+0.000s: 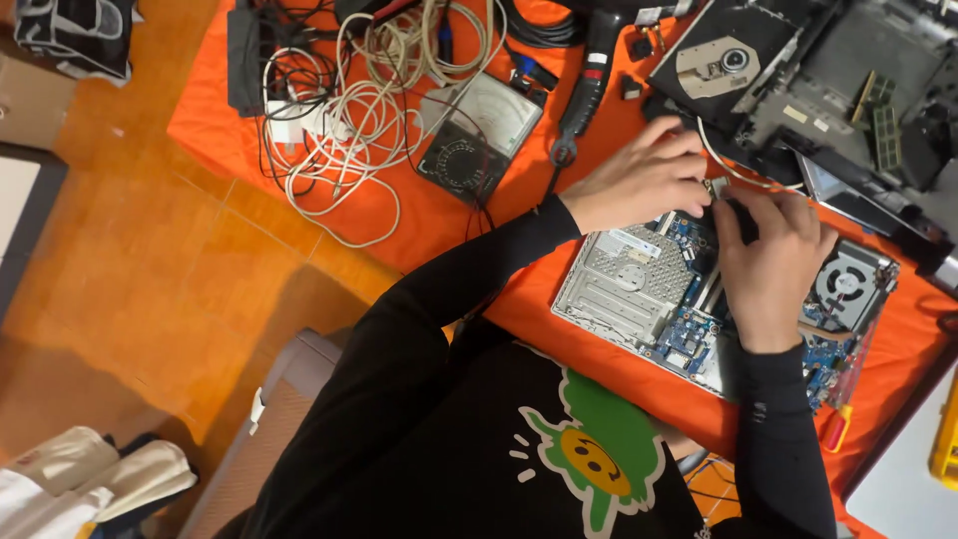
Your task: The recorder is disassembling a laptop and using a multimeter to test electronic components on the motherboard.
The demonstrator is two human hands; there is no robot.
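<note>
Both hands are on the opened laptop base (649, 289), which lies on the orange table (399, 200) right in front of the person. Left hand (644, 180) sits at the far edge of the blue motherboard (689, 329), fingers bunched together on something small there; can't tell what, too small and half covered. Right hand (773, 260) is over the board's middle, just beside the cooling fan (848, 284), fingers curled down and pinched at the same spot; what they grip is hidden. My read: it's a connector or small-part job at that edge, so steady the board with one hand, pull straight along the socket, no twisting, and keep the white cable (738, 175) looping past the left hand out of the way. Optical drive (723, 60) and second chassis lie beyond the board. Analog multimeter (479, 135) sits well to its left, beside the cable tangle (349, 110). A red-handled screwdriver (836, 424) lies at the board's near right corner.
</note>
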